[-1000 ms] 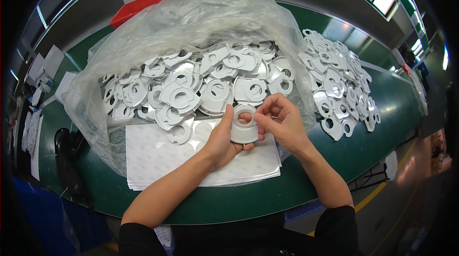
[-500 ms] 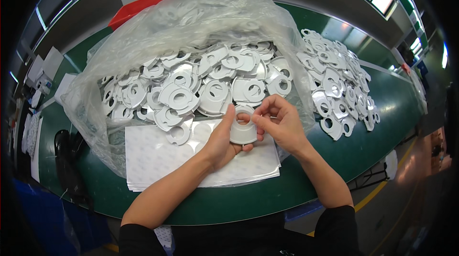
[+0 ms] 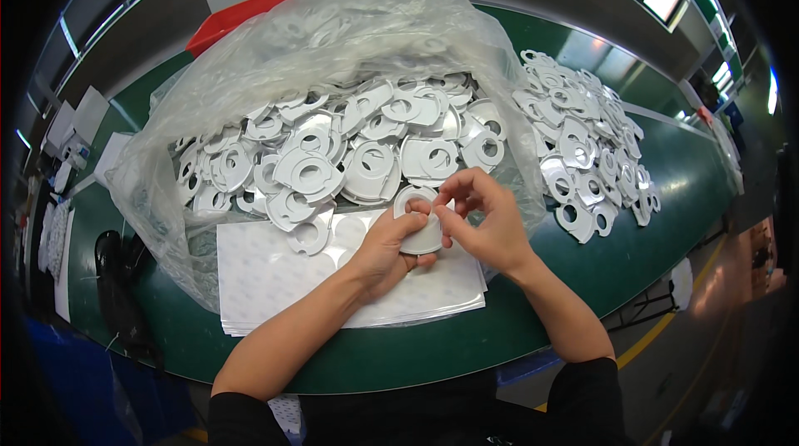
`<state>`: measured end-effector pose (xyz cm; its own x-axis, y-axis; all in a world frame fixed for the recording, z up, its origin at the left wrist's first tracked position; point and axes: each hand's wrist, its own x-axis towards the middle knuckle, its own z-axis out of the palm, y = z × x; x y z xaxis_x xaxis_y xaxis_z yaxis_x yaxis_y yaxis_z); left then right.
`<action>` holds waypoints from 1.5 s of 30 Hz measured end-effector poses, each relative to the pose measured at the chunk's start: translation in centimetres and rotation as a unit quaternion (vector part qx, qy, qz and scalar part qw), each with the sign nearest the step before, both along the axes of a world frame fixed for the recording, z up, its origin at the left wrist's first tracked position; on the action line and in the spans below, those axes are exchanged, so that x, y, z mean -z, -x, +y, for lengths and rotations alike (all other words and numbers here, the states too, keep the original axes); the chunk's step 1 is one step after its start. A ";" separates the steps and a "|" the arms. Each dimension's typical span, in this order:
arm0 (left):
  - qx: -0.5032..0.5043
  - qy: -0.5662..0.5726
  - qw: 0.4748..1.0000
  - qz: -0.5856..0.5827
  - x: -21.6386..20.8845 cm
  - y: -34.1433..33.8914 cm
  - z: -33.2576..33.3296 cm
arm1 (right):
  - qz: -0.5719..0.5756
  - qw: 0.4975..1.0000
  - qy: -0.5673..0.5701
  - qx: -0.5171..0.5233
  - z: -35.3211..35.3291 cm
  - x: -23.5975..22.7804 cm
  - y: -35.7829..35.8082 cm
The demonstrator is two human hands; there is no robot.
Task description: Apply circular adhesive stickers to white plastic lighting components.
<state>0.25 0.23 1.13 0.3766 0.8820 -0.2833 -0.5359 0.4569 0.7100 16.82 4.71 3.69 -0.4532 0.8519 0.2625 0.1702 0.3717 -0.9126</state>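
My left hand is closed round a white plastic ring-shaped part, its thumb pressed over the central hole and its fingers underneath. At the upper right edge of that part, the thumb and forefinger of my right hand pinch together. Whatever sits between those fingertips is too small to make out. Below both hands lies a stack of white sticker sheets with round outlines. Just beyond, a heap of similar white parts fills the mouth of a clear plastic bag. One loose part rests on the sheets' far edge.
On the green table, a second pile of white parts lies to the right of the bag. A red bin stands behind the bag at the far left. Some black object lies at the left table edge.
The held part has turned and shifted slightly left. My left thumb has moved from the part's left side onto its hole. My right hand keeps its pinch, a little further left.
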 end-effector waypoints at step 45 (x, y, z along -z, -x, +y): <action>0.052 -0.063 0.995 0.060 0.1 -0.7 -0.3 | -0.249 0.935 -0.218 0.125 -1.1 -1.4 0.3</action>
<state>0.98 -0.07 1.02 0.4373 0.8717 -0.2213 -0.3989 0.4086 0.8209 16.47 3.59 5.09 -0.4135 0.8083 0.4191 0.6645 0.5826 -0.4680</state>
